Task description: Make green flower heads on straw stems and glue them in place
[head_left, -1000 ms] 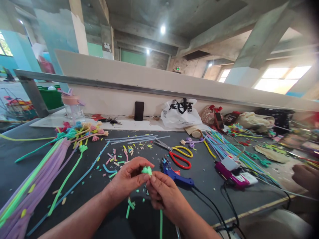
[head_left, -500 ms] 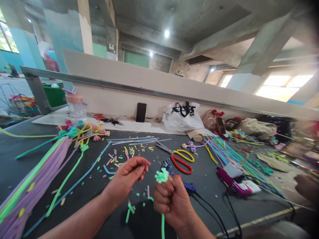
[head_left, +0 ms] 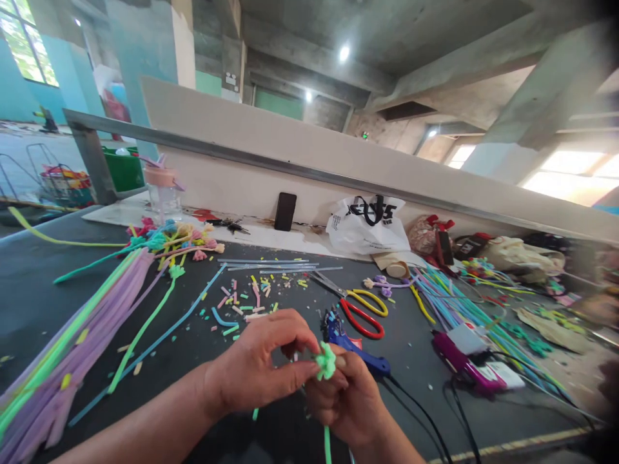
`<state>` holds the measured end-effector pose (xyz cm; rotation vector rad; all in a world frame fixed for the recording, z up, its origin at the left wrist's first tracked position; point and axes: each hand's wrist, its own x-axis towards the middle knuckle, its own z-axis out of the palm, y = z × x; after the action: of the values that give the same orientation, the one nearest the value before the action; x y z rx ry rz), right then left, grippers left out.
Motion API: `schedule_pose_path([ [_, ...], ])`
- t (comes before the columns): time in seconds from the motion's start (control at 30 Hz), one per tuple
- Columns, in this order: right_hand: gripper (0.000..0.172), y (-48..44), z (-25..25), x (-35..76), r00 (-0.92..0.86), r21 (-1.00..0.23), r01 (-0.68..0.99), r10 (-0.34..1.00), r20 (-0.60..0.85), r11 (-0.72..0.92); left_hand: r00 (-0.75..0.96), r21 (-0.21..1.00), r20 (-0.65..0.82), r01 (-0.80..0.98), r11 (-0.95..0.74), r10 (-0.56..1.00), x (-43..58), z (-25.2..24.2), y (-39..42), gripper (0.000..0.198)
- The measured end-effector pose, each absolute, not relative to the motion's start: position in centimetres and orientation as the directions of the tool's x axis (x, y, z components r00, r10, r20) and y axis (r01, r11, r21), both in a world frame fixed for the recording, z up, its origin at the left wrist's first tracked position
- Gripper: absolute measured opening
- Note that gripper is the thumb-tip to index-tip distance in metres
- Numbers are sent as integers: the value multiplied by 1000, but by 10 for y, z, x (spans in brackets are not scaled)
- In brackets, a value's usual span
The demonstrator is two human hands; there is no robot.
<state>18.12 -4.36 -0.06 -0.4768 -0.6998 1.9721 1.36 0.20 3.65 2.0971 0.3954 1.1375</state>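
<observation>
Along the far edge of the bench (head_left: 29, 290), toward the left corner, a clear jar with pink lid (head_left: 163, 193), contents impossible to tell. Further right, a white plastic bag (head_left: 367, 225), contents hidden. At the middle of the near edge, left hand (head_left: 261, 367) palm down, fingertips pinched on a green pipe-cleaner flower (head_left: 325, 361). Right hand (head_left: 351, 403) fisted round its stem, flower head poking above the knuckles. Just beyond, a blue glue gun (head_left: 353, 345) and red-and-yellow scissors (head_left: 360, 309), lying flat.
</observation>
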Motion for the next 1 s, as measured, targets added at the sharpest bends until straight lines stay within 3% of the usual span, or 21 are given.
schedule_pose_path([
  [0.23, 46, -48, -3, 183, -452, -694, -609, 887, -94, -384, 581, 734, 592, -101, -672, 559, 16, 36, 0, 5],
  [0.47, 37, -45, 7, 183, -327, -780, -555, 938, -116, -290, 563, 786, 534, -55, -616, 631, 15, 35, 6, 5],
  [0.7, 37, -44, 9, 188, -213, -893, -384, 964, -159, -232, 602, 731, 551, -14, -683, 578, 16, 34, 8, 8],
  [0.87, 35, -43, 9, 187, -136, -928, -334, 982, -128, -167, 605, 612, 625, 13, -791, 494, 15, 27, 10, 11],
  [1.0, 32, -45, 8, 186, -22, -981, -188, 999, -50, -53, 562, 661, 584, 91, -745, 586, 19, 25, 8, 11],
])
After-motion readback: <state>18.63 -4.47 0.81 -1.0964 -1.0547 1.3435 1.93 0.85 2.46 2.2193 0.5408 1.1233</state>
